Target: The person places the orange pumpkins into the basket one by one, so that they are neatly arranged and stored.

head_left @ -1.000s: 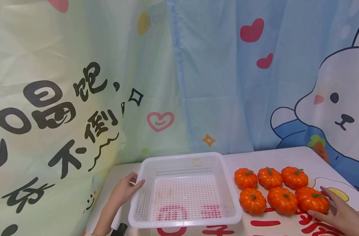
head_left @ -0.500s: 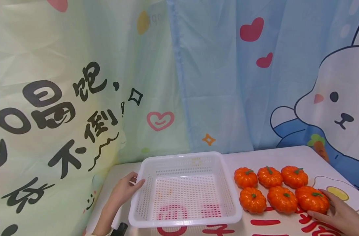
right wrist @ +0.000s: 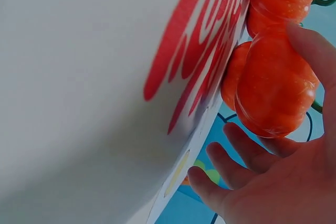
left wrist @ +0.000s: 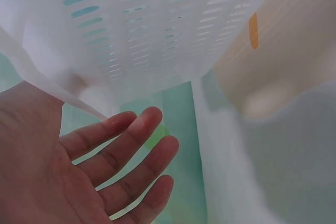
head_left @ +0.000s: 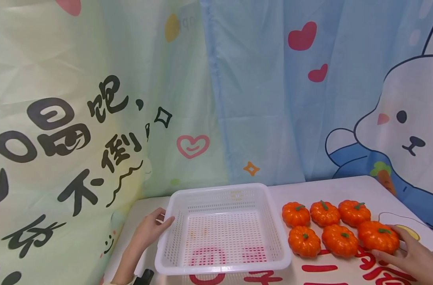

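Observation:
A white plastic basket [head_left: 221, 270] with perforated sides stands on the table. My left hand [head_left: 151, 228] holds its left rim, thumb over the edge and the other fingers spread loosely outside the wall, as the left wrist view shows. On the right sit two rows of orange toy pumpkins with green stems, such as the front middle pumpkin [head_left: 340, 242]. My right hand [head_left: 413, 253] grips the front right pumpkin [head_left: 378, 238] from its right side. In the right wrist view the thumb lies on one side of this pumpkin [right wrist: 275, 85] and a finger on the other.
The light table [head_left: 317, 191] carries red printed lettering along its front and a fried-egg print at the right. A printed curtain [head_left: 259, 99] hangs behind it. Close to the basket's right wall sit the left pumpkins [head_left: 304, 242] of the two rows.
My right hand has closed in on the front right pumpkin and shifted it slightly up and to the right, away from its neighbour. The left hand and the basket stay put.

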{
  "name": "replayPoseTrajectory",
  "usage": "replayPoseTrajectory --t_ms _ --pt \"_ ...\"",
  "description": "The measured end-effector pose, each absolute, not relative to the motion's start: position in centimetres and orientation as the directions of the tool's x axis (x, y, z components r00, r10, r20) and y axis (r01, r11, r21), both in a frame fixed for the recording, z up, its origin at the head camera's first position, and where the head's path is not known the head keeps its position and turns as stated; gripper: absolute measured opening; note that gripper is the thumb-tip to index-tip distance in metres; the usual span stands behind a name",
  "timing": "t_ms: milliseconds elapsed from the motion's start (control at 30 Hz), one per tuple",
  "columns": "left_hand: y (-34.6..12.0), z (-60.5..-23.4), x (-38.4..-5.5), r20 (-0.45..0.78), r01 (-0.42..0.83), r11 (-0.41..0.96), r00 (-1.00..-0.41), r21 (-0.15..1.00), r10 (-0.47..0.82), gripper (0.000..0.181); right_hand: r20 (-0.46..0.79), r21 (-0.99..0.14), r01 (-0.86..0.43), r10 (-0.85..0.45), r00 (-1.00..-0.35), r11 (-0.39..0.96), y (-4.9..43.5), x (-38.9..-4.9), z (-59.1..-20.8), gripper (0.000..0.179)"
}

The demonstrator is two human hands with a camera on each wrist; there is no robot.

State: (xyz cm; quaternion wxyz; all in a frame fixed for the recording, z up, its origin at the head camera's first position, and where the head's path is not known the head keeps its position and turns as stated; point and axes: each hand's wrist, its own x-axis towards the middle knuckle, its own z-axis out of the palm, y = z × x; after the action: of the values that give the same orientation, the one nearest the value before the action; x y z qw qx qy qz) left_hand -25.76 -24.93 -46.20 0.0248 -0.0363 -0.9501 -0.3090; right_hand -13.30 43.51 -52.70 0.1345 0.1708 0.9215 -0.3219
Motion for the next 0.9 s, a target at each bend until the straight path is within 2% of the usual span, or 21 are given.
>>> replayPoseTrajectory --t_ms 233,467,667,900 --pt "-25.0 -46.4 -25.9 0.065 0.075 0.801 -0.997 0.594 0.045 0.033 -0.309 -0.584 0.369 0.222 -0.925 0.723 43.9 -13.4 -52.7 0.133" --pt "-24.9 -46.4 -25.9 0.068 0.078 0.801 -0.997 0.593 0.046 0.032 -0.313 -0.589 0.360 0.206 -0.927 0.723 43.7 -13.6 -51.5 0.132" --pt "-24.8 -46.4 -25.8 0.074 0.080 0.801 -0.996 0.593 0.044 0.030 -0.296 -0.556 0.330 0.190 -0.936 0.763 43.3 -13.6 -50.6 0.121" --pt "-24.7 -46.3 -25.6 0.066 0.074 0.795 -0.997 0.602 0.043 0.032 -0.205 -0.519 0.269 0.187 -0.961 0.811 43.1 -14.1 -50.1 0.123"
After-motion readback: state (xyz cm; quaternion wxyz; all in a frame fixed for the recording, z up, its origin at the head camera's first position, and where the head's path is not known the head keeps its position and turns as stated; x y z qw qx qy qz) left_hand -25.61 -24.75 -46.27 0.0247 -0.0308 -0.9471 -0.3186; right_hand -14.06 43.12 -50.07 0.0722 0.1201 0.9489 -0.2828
